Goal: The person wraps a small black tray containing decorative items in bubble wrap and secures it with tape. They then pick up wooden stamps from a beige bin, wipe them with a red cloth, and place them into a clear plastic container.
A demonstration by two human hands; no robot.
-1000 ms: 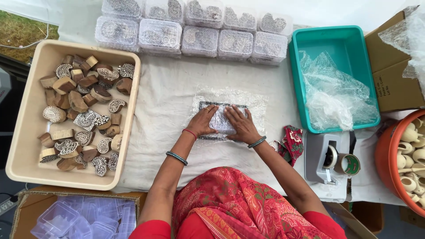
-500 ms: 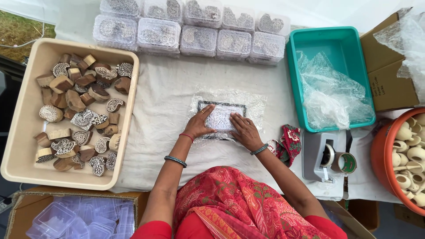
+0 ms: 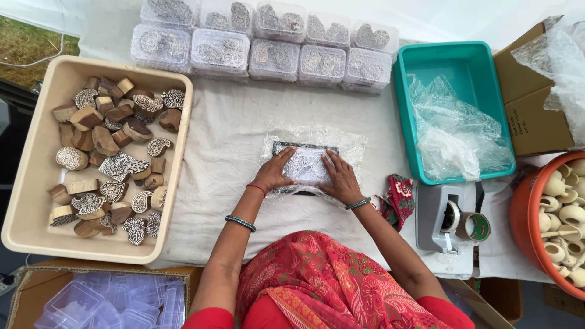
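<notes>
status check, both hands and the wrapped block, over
Left hand and right hand flat on the bubble-wrapped block, pressing the wrap down. Block lies on the white cloth. Nothing in the way.

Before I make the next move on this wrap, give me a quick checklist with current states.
1. Left hand pressing on the bubble wrap: ok.
2. Right hand pressing the wrap's other side: ok.
3. Carved block covered by wrap: ok on top; underside cannot tell.
4. Tape dispenser to the right hand's side, on the table: ok.
5. Wrap taped shut: cannot tell.
6. Beige tray of wooden blocks lying apart from the hands: ok.
</notes>
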